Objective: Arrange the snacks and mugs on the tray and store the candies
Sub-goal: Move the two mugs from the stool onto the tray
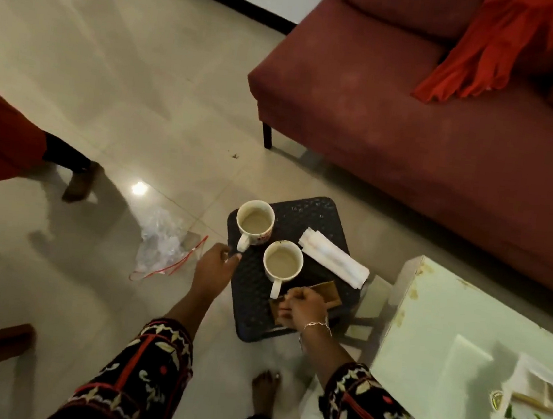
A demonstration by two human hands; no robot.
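Maroon sofa [397,119] with red cloth [510,49]; glass table [478,350] nearby.

Both arms: long black fabric sleeves [145,373], white leaf motifs, red stripes. Thin silver chain bracelet [317,326] on right wrist. Foot [264,390] bare.

tray [259,296]: textured plastic (matt) | mugs [255,222]: glossy ceramic | floor [110,89]: polished tile
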